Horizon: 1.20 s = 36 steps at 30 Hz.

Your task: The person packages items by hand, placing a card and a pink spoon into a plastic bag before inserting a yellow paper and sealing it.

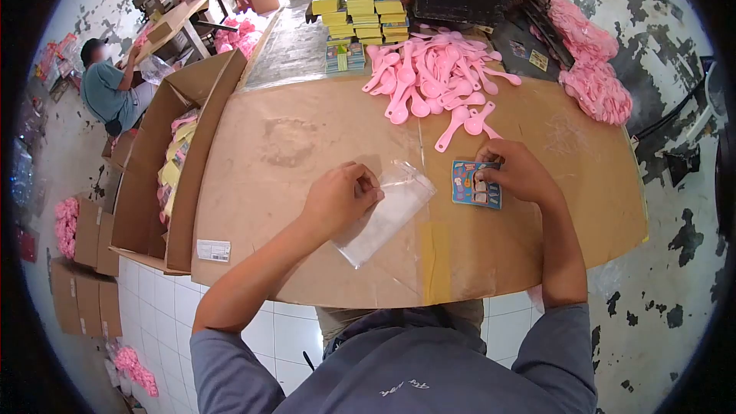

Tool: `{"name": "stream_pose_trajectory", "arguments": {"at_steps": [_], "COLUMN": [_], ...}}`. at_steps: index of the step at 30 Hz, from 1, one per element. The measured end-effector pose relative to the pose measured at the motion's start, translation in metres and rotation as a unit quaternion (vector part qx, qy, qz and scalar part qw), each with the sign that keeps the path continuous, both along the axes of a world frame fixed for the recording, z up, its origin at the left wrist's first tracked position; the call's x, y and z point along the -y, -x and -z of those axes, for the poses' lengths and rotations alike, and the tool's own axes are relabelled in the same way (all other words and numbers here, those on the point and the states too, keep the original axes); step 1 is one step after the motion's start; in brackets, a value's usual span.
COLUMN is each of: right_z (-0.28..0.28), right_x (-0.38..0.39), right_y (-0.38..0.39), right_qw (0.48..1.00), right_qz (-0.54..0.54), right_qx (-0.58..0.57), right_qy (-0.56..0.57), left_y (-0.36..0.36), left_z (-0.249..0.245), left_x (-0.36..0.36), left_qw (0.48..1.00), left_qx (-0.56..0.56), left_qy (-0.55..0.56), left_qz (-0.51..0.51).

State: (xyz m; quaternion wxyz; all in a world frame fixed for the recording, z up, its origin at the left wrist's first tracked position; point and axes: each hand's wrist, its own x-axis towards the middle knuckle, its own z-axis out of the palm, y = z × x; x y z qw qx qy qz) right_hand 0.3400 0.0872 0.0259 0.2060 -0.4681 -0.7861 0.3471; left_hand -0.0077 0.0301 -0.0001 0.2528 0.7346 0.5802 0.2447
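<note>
My left hand (345, 198) pinches the upper edge of a clear plastic bag (391, 215), which hangs slanted just over the cardboard-covered table. Nothing shows inside the bag. To the right, my right hand (512, 172) grips a small blue printed card (469, 184) with colourful pictures, its thumb on the face and fingers at the upper right corner. A gap separates the card from the bag. Just beyond the right hand lies a heap of pink plastic spoons (437, 77), a few of them spread toward me.
Stacks of yellow-edged cards (366, 11) stand behind the spoons. A long open carton (207, 138) with packed items flanks the table's left edge. Bundles of pink spoons (598, 69) lie at the far right. A seated person (111, 88) works at the back left.
</note>
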Motion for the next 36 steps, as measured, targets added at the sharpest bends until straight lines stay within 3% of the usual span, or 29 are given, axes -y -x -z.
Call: {"name": "stream_pose_trajectory", "arguments": {"at_steps": [4,10,13,19,22,25,28,31,36], "right_z": [-0.005,0.001,0.01,0.021,0.024,0.024,0.024,0.022,0.019], "right_x": [0.007,0.028,0.032,0.035,0.036,0.036,0.036,0.037,0.039], "right_y": [0.009,0.044,0.064,0.073,0.075,0.076,0.075,0.07,0.074], "right_qw": [0.997,0.985,0.975,0.971,0.968,0.974,0.971,0.987,0.959], "right_qz": [-0.004,-0.075,-0.161,-0.161,-0.152,-0.164,-0.16,-0.075,0.06], "right_qx": [-0.037,-0.152,-0.108,-0.131,-0.118,-0.05,-0.052,-0.071,-0.275], "right_qy": [-0.067,-0.011,-0.108,-0.117,-0.159,-0.152,-0.169,-0.123,0.033], "left_y": [-0.004,-0.007,-0.016,-0.01,-0.007,-0.006,-0.005,0.004,-0.002], "left_z": [-0.015,0.004,0.0,0.009,0.015,0.007,0.017,0.002,-0.013], "left_x": [-0.001,0.001,0.006,0.001,0.001,0.003,-0.003,-0.001,0.008], "left_qw": [0.996,0.993,0.992,0.995,0.989,0.974,0.885,0.852,0.851], "left_qx": [0.057,0.112,0.071,0.096,0.144,0.227,0.461,0.509,0.501], "left_qy": [0.066,-0.013,-0.1,-0.014,-0.045,-0.011,0.062,0.117,0.152], "left_qz": [-0.01,-0.011,-0.004,-0.02,-0.006,-0.008,0.006,0.026,0.042]}}
